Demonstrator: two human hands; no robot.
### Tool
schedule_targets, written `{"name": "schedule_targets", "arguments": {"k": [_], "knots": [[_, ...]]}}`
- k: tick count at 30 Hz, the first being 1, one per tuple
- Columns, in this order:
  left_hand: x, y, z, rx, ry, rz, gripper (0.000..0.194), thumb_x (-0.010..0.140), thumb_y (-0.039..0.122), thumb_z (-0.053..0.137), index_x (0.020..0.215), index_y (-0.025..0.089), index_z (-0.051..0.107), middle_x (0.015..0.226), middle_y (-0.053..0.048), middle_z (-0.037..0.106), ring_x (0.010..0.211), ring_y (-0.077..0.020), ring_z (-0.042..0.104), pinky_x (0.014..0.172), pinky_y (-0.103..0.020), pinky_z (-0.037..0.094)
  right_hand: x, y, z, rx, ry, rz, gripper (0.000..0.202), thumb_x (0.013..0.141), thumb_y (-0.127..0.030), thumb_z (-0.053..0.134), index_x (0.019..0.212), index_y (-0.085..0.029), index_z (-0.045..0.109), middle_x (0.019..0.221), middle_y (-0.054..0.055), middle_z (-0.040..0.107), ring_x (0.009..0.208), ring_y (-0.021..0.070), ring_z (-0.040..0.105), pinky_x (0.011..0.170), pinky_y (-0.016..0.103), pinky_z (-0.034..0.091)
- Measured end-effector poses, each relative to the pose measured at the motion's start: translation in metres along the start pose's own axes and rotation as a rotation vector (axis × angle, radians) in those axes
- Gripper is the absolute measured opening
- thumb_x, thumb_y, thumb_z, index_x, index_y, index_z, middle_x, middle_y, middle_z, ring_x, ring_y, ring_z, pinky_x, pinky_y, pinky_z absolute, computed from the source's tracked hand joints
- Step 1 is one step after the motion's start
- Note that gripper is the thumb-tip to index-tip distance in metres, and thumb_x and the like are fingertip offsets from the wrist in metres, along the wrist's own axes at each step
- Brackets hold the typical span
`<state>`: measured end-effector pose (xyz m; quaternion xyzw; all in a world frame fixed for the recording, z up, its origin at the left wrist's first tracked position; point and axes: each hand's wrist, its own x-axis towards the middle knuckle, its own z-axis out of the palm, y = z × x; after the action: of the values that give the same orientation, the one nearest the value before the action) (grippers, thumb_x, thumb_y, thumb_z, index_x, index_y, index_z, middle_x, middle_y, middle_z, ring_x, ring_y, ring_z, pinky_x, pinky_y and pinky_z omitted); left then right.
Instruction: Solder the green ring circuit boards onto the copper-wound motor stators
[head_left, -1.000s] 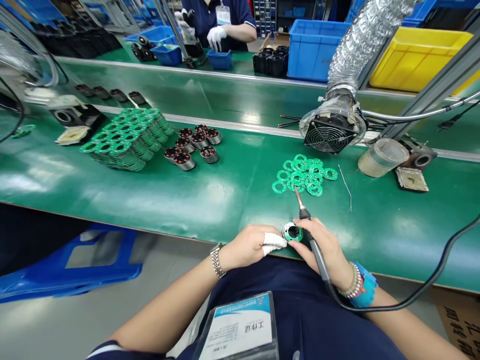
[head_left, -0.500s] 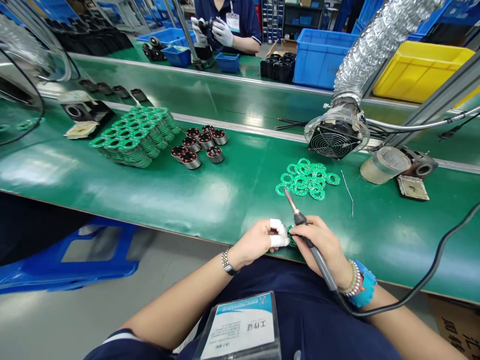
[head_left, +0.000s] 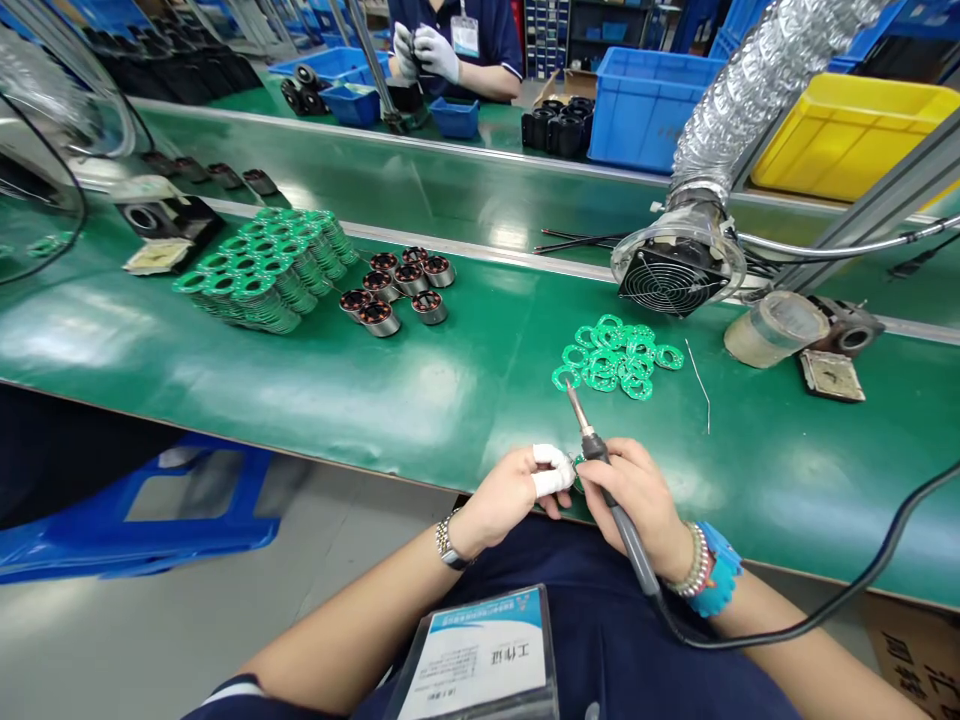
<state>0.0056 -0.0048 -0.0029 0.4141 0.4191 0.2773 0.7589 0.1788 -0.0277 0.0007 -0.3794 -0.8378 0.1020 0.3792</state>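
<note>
My right hand (head_left: 634,492) is closed around a soldering iron (head_left: 616,500), whose tip points up and away toward a loose pile of green ring-shaped circuit boards (head_left: 607,358). White finger cots cover two fingertips of my left hand (head_left: 525,482), which pinches a small part with a green circuit board (head_left: 578,474) at the bench's front edge. Fingers of the right hand touch that part too, and most of it is hidden between the hands. A bent length of solder wire (head_left: 699,385) lies right of the pile.
Stacked green boards (head_left: 262,265) and several motor stators (head_left: 397,290) sit to the left. A fume fan (head_left: 667,280) on a silver duct stands behind the pile, with a cup (head_left: 776,330) and soldering stand (head_left: 832,370) at right. Across the bench, a gloved co-worker (head_left: 465,50) handles a dark part.
Both hands have shifted slightly left, and the soldering iron has tilted a little more upright. The co-worker's hands have moved slightly. My grip on the board part stays.
</note>
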Motion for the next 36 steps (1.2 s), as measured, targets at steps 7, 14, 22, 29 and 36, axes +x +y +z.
{"name": "schedule_targets", "arguments": {"k": [7, 14, 22, 29, 36], "knots": [[-0.001, 0.000, 0.000, 0.055, 0.000, -0.011, 0.017, 0.070, 0.028, 0.064, 0.070, 0.013, 0.055, 0.061, 0.000, 0.060, 0.054, -0.0090, 0.056, 0.053, -0.021, 0.047, -0.002, -0.012, -0.034, 0.194, 0.031, 0.220, 0.021, 0.080, -0.009, 0.055, 0.098, -0.019, 0.061, 0.074, 0.004, 0.063, 0.066, 0.0148, 0.057, 0.058, 0.028, 0.048], [-0.001, 0.000, -0.002, 0.106, 0.004, -0.023, 0.014, 0.072, 0.025, 0.062, 0.071, 0.013, 0.056, 0.062, -0.001, 0.062, 0.052, -0.0089, 0.057, 0.054, -0.022, 0.047, -0.005, -0.018, -0.059, 0.273, -0.009, 0.214, 0.027, 0.076, -0.007, 0.055, 0.098, -0.017, 0.064, 0.070, 0.005, 0.064, 0.061, 0.0152, 0.056, 0.054, 0.029, 0.048], [-0.001, -0.002, -0.004, 0.114, 0.001, -0.028, 0.011, 0.074, 0.023, 0.060, 0.072, 0.013, 0.056, 0.063, -0.001, 0.062, 0.054, -0.0089, 0.058, 0.056, -0.023, 0.047, -0.005, -0.018, -0.057, 0.274, -0.039, 0.248, 0.023, 0.077, -0.008, 0.054, 0.095, -0.017, 0.065, 0.067, 0.005, 0.064, 0.059, 0.0152, 0.057, 0.052, 0.028, 0.048], [-0.001, -0.002, -0.004, 0.109, -0.002, -0.027, 0.013, 0.074, 0.024, 0.061, 0.071, 0.013, 0.056, 0.063, -0.001, 0.062, 0.054, -0.0090, 0.058, 0.056, -0.023, 0.047, -0.005, -0.018, -0.057, 0.277, -0.044, 0.244, 0.023, 0.077, -0.008, 0.054, 0.095, -0.018, 0.065, 0.068, 0.005, 0.064, 0.060, 0.0151, 0.057, 0.053, 0.029, 0.048], [0.000, -0.002, -0.004, 0.108, 0.003, -0.036, 0.012, 0.074, 0.023, 0.060, 0.071, 0.013, 0.055, 0.062, -0.001, 0.062, 0.053, -0.0089, 0.058, 0.056, -0.023, 0.048, -0.005, -0.018, -0.058, 0.289, -0.049, 0.232, 0.026, 0.075, -0.004, 0.055, 0.096, -0.017, 0.065, 0.068, 0.005, 0.063, 0.061, 0.0154, 0.056, 0.053, 0.029, 0.048]]}}
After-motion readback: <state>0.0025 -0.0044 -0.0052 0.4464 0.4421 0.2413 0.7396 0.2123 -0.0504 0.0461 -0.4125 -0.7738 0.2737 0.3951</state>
